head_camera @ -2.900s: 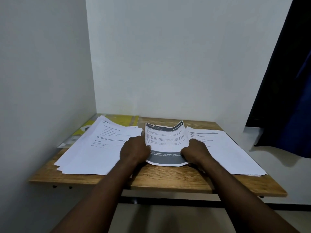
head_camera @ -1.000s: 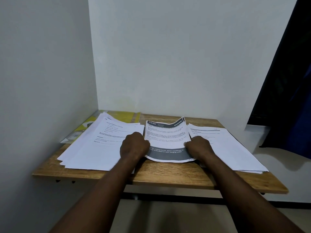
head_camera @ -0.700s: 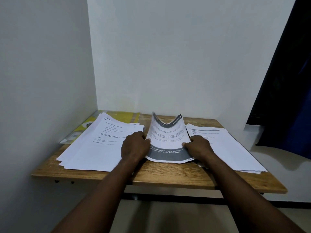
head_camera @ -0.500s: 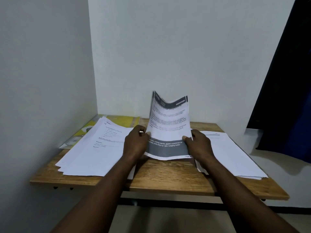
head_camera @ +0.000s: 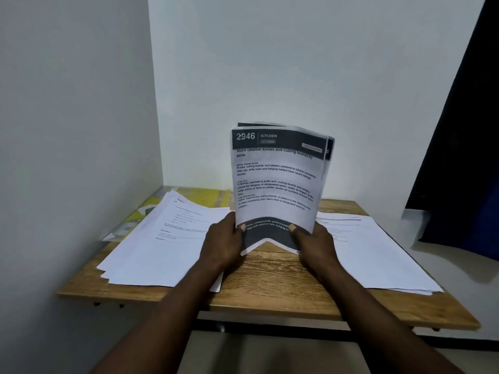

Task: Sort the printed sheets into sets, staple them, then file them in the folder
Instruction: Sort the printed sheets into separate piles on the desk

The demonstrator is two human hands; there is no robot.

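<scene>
Both forearms reach in from 6 o'clock, converging. Left hand [head_camera: 225,242] and right hand [head_camera: 314,242] side by side at equal height, each closed in a pinch, thumbs [head_camera: 241,228] forward, pointing toward 12.

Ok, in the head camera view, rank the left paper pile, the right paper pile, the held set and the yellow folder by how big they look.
1. Left paper pile and right paper pile: alike, no ranking.
2. Held set, upright and nearer the camera, so unsure.
3. Yellow folder, mostly covered by the left pile.
</scene>
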